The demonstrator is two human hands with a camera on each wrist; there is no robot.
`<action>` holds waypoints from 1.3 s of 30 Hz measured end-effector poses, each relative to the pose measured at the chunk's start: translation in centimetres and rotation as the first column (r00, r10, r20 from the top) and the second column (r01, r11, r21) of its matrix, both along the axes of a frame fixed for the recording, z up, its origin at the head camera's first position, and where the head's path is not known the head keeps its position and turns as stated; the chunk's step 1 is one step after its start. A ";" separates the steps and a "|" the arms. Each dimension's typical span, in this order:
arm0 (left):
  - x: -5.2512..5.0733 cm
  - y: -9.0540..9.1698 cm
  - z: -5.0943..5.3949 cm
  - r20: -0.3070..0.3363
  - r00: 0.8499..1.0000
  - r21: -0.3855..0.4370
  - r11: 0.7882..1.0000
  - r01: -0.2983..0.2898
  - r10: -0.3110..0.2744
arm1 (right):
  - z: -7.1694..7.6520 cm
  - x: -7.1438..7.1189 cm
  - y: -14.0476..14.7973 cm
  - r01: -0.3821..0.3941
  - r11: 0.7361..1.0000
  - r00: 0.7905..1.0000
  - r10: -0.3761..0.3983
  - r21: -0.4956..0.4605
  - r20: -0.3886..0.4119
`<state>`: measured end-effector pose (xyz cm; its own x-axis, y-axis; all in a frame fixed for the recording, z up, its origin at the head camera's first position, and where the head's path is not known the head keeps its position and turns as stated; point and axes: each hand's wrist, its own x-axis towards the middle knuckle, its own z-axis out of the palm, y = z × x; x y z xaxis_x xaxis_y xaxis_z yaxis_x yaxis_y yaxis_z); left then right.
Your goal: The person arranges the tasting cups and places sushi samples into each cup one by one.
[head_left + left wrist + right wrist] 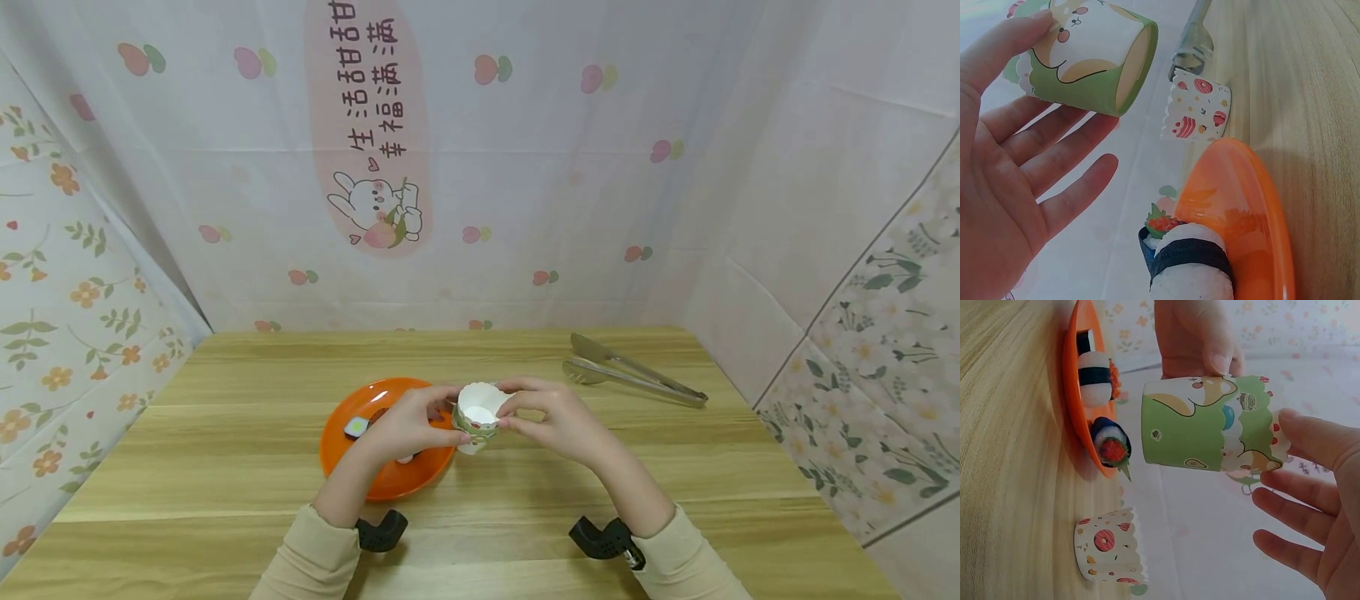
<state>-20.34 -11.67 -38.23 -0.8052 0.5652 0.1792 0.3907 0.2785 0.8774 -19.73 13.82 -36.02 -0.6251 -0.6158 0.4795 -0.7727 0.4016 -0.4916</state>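
Note:
Between my hands is a green paper baking cup [486, 430] printed with a cartoon dog, its white inside facing up in the head view. A second scalloped edge [1259, 422] shows past the first in the right wrist view, as if one cup sits inside another. My left hand [408, 423] grips the cup's side between thumb and fingers. Thumb and forefinger of my right hand [557, 417] pinch the scalloped rim, its other fingers spread. A white baking cup [1107, 547] with doughnut and cake prints stands on the table near the plate.
An orange plate [332, 446] with several sushi pieces [1095, 378] lies to the left, partly under my left forearm. Metal tongs [637, 379] rest at the back right of the wooden table [247, 417]. Patterned cloth [525, 192] hangs behind and at both sides.

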 end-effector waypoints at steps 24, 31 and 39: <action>0.0 0.0 -0.2 -0.012 1.000 -0.007 1.000 -0.005 0.005 | 0.0 0.1 0.0 -0.002 0.999 1.000 0.001 -0.040 -0.021; 0.0 0.0 -0.2 -0.010 1.000 -0.005 1.000 -0.004 0.004 | 0.0 0.1 0.0 -0.007 0.999 0.999 0.005 -0.043 -0.045; 0.0 0.0 -0.1 -0.010 1.000 -0.011 1.000 -0.008 0.008 | 0.4 0.1 0.1 -0.018 0.998 0.999 0.015 -0.064 -0.046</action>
<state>-20.37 -11.72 -38.35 -0.8080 0.5608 0.1809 0.3970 0.2911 0.8704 -19.58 13.96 -35.63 -0.5916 -0.5931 0.5461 -0.8012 0.3572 -0.4801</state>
